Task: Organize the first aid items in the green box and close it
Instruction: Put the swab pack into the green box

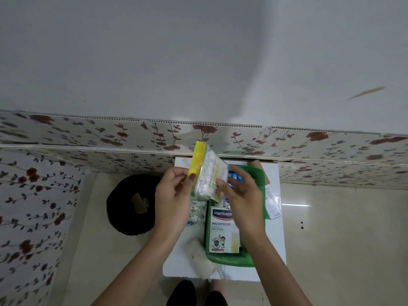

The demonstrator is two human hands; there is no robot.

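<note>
Yellow-edged cotton swab pack sits at frame centre, pinched by the left hand and right hand above the green box holding a plaster carton.

A small table stands against the wall panel, with a box on it toward the right and a round basket on the floor to its left. Inside the box, a plaster carton lies at the near end. Both hands, left hand and right hand, hold a cotton swab pack above the box's far end, while a bandage roll lies on the table left of the box and a paper packet lies right of it.
</note>
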